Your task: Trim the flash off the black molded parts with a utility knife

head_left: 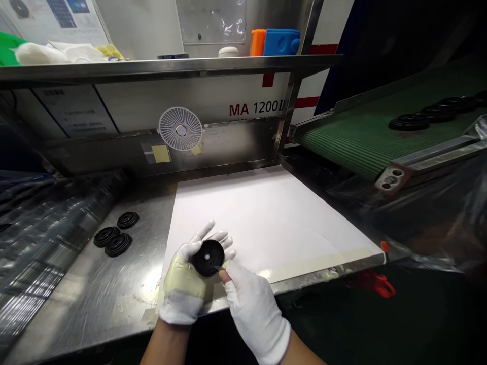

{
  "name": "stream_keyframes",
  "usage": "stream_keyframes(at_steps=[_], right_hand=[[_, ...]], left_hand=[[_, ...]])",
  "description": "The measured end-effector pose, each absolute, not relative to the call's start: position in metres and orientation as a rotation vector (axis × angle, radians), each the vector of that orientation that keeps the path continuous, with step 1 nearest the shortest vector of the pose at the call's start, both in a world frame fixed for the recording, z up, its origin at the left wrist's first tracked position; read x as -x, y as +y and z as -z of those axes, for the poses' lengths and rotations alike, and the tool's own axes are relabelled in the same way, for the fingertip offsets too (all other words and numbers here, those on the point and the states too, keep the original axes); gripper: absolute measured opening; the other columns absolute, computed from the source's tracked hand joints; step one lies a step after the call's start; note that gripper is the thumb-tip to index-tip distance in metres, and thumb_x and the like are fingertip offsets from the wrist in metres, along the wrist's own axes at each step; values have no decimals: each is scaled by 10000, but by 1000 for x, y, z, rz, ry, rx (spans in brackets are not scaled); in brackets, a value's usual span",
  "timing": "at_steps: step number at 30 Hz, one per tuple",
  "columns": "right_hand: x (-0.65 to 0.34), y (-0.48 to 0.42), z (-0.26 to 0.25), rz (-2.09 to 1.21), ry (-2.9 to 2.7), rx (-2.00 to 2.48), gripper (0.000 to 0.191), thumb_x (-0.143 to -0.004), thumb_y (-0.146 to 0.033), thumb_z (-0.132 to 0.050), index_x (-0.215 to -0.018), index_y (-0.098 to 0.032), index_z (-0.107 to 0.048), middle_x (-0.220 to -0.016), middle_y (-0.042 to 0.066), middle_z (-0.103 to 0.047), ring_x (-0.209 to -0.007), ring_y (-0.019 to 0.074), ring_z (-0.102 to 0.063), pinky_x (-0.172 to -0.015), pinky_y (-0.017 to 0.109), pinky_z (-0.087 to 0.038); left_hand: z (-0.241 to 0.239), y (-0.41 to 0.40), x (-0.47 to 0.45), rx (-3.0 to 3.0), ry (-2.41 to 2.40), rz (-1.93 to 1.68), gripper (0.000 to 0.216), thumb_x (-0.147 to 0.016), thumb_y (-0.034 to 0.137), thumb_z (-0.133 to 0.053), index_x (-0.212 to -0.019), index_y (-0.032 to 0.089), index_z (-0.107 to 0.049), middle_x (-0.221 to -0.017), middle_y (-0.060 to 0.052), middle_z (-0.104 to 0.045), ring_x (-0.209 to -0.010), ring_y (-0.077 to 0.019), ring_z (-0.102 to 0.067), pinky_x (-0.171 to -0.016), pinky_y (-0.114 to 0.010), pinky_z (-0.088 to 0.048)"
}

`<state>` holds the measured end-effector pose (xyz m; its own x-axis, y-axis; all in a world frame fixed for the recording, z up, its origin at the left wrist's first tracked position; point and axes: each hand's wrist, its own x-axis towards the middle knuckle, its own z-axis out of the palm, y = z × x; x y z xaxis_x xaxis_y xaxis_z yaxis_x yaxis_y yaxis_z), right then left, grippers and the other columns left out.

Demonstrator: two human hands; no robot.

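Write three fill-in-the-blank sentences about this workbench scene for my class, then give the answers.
The gloved left hand holds a black disc with a ____ at its centre. Three more black discs lie on the ____ table. Others sit on the ____ conveyor belt.

Answers: hole; steel; green.

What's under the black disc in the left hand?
The gloved left hand cradles the black disc from beneath, its palm covered by the disc. Lower down lies the white sheet.
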<state>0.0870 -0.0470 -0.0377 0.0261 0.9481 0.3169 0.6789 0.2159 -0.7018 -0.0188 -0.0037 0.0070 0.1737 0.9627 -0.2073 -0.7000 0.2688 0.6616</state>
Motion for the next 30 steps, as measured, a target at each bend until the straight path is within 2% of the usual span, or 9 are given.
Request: stream_keyframes(at_steps=[4, 9, 13, 15, 17, 22, 26, 28, 30], right_hand=[[-93, -44, 38, -462, -1707, 1560, 265, -937, -310, -337, -837, -234, -571, -744, -3, -648, -648, 150, -575, -582, 280, -290], [-84, -47, 39, -406, -1719, 1554, 234, -923, -284, -359, -844, -250, -577, -737, -10, -651, -661, 154, -595, -581, 288, -282], [-77, -50, 38, -295, -1735, 1521, 258, -919, -294, -363, -762, -235, -559, -654, -14, -626, -572, 152, -559, -542, 306, -246], [-79, -49, 36, -260, -1731, 1514, 270, -923, -297, -365, -739, -231, -551, -631, -17, -614, -548, 147, -539, -533, 305, -239], [-84, -47, 35, -279, -1714, 1508, 269, -928, -301, -367, -753, -232, -560, -648, -17, -620, -568, 143, -542, -545, 292, -260], [-92, -44, 37, -307, -1710, 1585, 266, -936, -299, -355, -828, -231, -589, -676, -10, -628, -570, 141, -531, -555, 283, -275], [-81, -49, 39, -277, -1718, 1560, 268, -926, -298, -366, -768, -229, -570, -641, -13, -618, -550, 139, -531, -537, 289, -250], [-76, -51, 39, -276, -1735, 1549, 282, -933, -307, -354, -754, -230, -558, -635, -14, -614, -545, 138, -531, -530, 293, -239], [-76, -50, 40, -269, -1756, 1546, 290, -940, -314, -343, -752, -230, -548, -634, -15, -607, -545, 141, -529, -533, 299, -234]], left_hand=[[-11, -1, 18, -373, 612, -1314, 238, -714, 141, -561, -937, 129, -643, -723, -55, -593, -697, -175, -587, -652, -315, -525], [-13, 6, 3, -232, 618, -1434, 21, -771, 121, -595, -785, 131, -608, -658, -1, -545, -624, -112, -547, -600, -249, -511], [-12, 5, 3, -283, 619, -1546, 186, -751, 94, -581, -913, 161, -643, -721, -8, -590, -692, -117, -589, -720, -289, -543], [-12, 3, 7, -363, 668, -1487, 323, -751, 142, -552, -1062, 167, -633, -873, -77, -648, -843, -201, -630, -775, -379, -550], [-12, 2, 10, -391, 684, -1389, 390, -740, 171, -524, -1118, 143, -616, -918, -125, -655, -872, -255, -633, -742, -418, -552], [-12, 5, 7, -308, 645, -1412, 193, -737, 136, -550, -906, 113, -639, -649, -35, -562, -623, -145, -557, -607, -290, -519], [-10, 10, 2, -251, 594, -1497, 58, -753, 140, -622, -810, 137, -615, -646, 2, -543, -615, -107, -543, -617, -247, -514], [-8, 9, 3, -263, 585, -1563, 106, -745, 119, -627, -846, 150, -624, -669, 10, -553, -646, -101, -561, -684, -256, -530], [-6, 7, 7, -326, 621, -1551, 222, -742, 123, -592, -956, 158, -640, -781, -35, -615, -771, -157, -613, -756, -320, -542]])
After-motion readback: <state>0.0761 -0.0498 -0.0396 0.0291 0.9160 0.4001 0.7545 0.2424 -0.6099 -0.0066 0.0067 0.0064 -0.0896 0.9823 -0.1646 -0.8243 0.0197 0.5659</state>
